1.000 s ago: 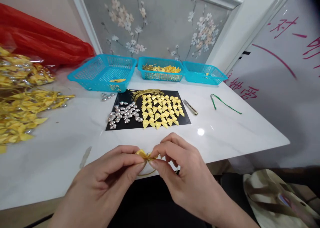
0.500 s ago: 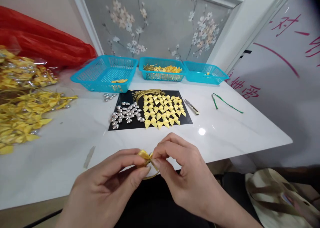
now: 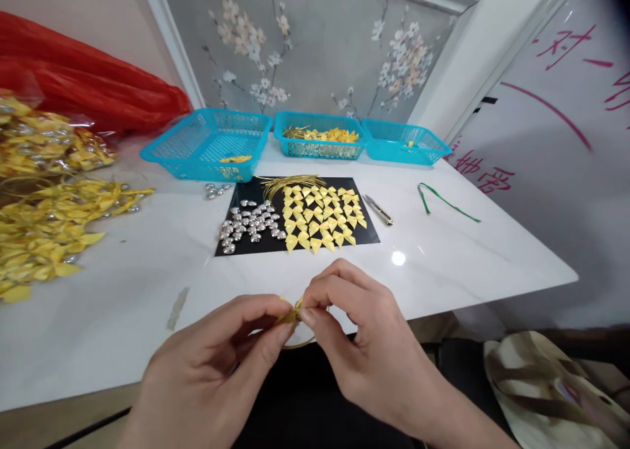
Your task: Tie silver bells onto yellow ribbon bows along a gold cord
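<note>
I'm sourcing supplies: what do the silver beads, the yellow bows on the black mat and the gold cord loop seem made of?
Silver beads: mirror highlights suggest polished metal or coated plastic; can't tell which.
Yellow bows: probably satin ribbon, from the soft sheen and folds.
Gold cord loop: smoothly curved, faintly glossy, perhaps wire or metallic thread; too thin to tell.

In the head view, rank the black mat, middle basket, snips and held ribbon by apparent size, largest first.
1. Black mat
2. Middle basket
3. Snips
Held ribbon: mostly hidden, so unranked.

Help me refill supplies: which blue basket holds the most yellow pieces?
The middle basket, with a yellow heap inside; the left basket and right basket each show far less.
</note>
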A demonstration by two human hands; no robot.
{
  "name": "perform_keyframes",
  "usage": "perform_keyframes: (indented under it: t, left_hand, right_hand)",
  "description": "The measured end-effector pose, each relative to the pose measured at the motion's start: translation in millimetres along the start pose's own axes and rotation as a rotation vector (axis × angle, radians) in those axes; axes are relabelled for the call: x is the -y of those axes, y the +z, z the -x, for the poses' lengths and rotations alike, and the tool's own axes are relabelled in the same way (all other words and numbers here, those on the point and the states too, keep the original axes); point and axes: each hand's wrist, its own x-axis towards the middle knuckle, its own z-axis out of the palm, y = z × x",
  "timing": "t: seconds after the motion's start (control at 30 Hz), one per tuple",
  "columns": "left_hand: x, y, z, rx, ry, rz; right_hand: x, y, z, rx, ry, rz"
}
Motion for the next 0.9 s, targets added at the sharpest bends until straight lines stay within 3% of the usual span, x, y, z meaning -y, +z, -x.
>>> perform_keyframes:
  t: [0.27, 0.47, 0.9]
  left_hand:
    - [3.0, -3.8, -1.5, -0.011, 0.029, -0.14]
    - [0.2, -2.3, -1.5, -0.024, 0.0, -0.084]
    - [5.9, -5.1, -18.3, 0.125, -0.167, 0.21]
  right_hand:
    - [0.9, -0.7, -0.2, 0.006, -0.034, -0.007]
    - [-0.7, -0.5, 0.5, 0.002, -0.058, 0.017]
    - [0.0, -1.5, -1.0, 0.009, -0.064, 0.033]
